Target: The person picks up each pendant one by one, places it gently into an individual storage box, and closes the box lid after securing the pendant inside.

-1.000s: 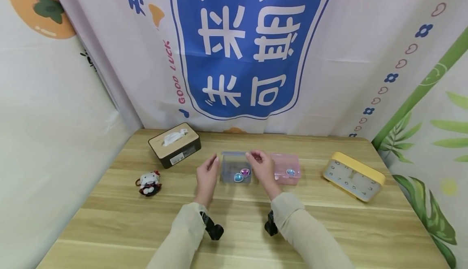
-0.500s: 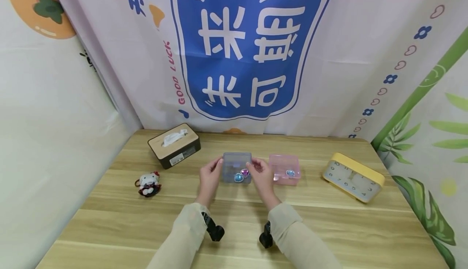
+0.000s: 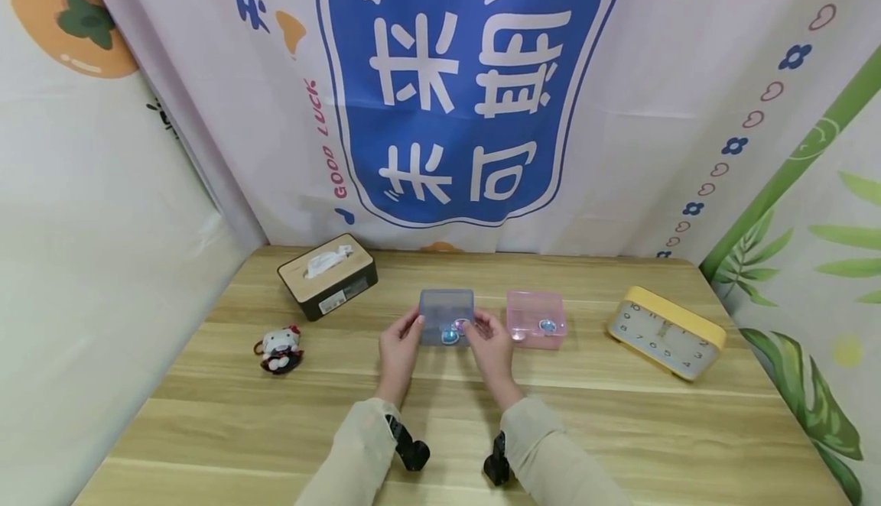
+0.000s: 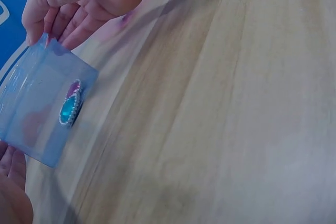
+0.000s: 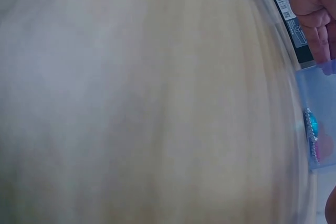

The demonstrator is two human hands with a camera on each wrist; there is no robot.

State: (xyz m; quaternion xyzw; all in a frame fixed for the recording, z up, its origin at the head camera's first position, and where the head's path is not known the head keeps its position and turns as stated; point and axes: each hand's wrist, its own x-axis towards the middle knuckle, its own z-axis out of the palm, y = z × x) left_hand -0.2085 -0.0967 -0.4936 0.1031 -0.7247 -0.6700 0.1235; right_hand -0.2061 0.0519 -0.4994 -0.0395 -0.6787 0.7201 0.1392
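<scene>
A clear blue plastic box (image 3: 437,309) sits on the table between both hands. Through its wall show a blue gem (image 3: 450,335) and a magenta gem (image 3: 460,325), each with a silvery edge. My left hand (image 3: 399,353) grips the box's left side, and my right hand (image 3: 492,349) grips its right side, thumb at the front. In the left wrist view the right hand (image 4: 86,3) pinches a corner of the box (image 4: 39,77). The left hand (image 5: 315,17) pinches the other end in the right wrist view. Whether the lid is fully down, I cannot tell.
A clear pink box (image 3: 526,306) holding a blue gem (image 3: 547,325) stands just right of the right hand. Farther right is a yellow clock (image 3: 666,332). A tissue box (image 3: 329,275) and a small plush charm (image 3: 280,348) lie to the left. A curtain hangs behind.
The blue box's lid has swung from standing up at the back down toward the front. Both hands have come lower and closer onto the box's sides.
</scene>
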